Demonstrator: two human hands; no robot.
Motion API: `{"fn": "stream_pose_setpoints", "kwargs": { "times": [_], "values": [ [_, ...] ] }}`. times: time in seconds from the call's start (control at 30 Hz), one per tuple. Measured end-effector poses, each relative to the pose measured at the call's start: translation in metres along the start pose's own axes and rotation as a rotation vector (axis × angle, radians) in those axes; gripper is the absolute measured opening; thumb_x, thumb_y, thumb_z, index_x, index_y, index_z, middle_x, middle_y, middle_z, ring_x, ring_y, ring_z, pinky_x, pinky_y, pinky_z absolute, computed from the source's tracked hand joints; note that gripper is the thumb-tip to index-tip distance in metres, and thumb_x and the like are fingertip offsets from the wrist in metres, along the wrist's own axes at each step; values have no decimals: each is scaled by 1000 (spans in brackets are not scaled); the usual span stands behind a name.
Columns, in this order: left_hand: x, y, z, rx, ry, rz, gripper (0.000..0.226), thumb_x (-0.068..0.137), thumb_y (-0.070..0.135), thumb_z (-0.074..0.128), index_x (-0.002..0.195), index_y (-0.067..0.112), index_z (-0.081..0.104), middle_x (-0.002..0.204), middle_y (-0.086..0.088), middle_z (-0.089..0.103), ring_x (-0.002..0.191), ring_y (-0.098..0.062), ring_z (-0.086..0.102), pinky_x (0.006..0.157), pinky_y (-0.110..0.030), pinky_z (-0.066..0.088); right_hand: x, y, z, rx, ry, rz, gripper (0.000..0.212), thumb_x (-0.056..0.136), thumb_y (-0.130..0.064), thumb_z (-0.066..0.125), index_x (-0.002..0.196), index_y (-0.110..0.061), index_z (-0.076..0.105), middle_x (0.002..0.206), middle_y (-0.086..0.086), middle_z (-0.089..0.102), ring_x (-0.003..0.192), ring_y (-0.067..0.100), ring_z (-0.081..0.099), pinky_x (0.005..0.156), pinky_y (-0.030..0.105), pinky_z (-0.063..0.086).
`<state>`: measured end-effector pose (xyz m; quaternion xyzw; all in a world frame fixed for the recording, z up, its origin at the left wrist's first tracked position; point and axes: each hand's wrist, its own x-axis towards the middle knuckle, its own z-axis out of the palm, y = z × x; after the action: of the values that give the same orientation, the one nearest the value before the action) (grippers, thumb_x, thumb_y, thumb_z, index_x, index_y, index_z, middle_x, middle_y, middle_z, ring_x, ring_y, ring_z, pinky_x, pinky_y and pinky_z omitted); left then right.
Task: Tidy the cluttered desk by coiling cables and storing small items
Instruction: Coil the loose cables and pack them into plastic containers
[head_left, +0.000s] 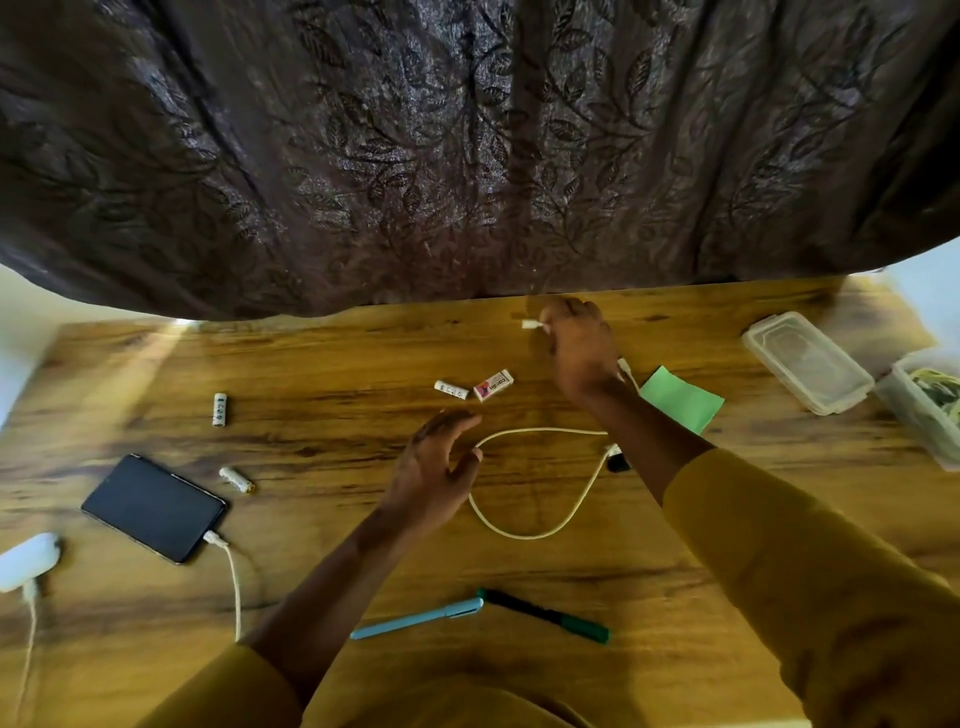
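Wood-grain desk (322, 364), dark leaf-pattern curtain (467, 145) behind. Black phone (153, 506) at left w/ charger plugged in. Clear plastic lid (808, 361) and tub (930, 405) far right. White cable (540, 483), thin round cord, lies in a loop mid-desk, long axis running near-to-far. Right hand (579, 348) pinches its connector end, tip pointing left. Left hand (436, 467) relaxed, fingers spread, just beside loop's left edge, holding nothing.
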<state>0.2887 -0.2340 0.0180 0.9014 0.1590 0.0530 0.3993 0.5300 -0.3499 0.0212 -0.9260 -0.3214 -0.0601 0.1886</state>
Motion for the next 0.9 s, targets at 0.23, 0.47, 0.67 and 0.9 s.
{"fn": "stream_pose_setpoints", "kwargs": {
  "times": [0.23, 0.47, 0.67, 0.9],
  "values": [
    [9, 33, -1, -158, 80, -30, 49, 104, 30, 60, 151, 33, 47, 142, -2, 63, 117, -39, 65, 91, -51, 57, -36, -50, -68, 688, 115, -9, 13, 102, -15, 58, 112, -19, 65, 95, -2, 73, 80, 13, 69, 64, 29, 51],
    [27, 58, -14, -356, 195, 182, 66, 97, 12, 65, 157, 22, 39, 143, -6, 59, 131, -22, 59, 101, -39, 54, -93, -91, -121, 1542, -243, 39, 17, 102, -12, 50, 101, 2, 61, 97, 28, 75, 72, 33, 73, 68, 40, 59],
    [28, 68, -27, -366, 263, 350, 52, 87, 5, 80, 135, 13, 63, 120, -2, 73, 111, -17, 71, 88, -38, 59, -113, -86, -126, 1673, -461, 149, 22, 98, 2, 58, 120, -1, 53, 90, 23, 74, 73, 27, 73, 75, 35, 62],
    [28, 75, -41, -221, 264, 426, 49, 94, 20, 69, 143, 22, 62, 121, 20, 66, 111, 6, 62, 93, -16, 51, -116, -73, -128, 1586, -888, 70, 31, 104, 2, 45, 133, 2, 59, 83, 9, 67, 75, 17, 65, 81, 38, 47]
  ]
}}
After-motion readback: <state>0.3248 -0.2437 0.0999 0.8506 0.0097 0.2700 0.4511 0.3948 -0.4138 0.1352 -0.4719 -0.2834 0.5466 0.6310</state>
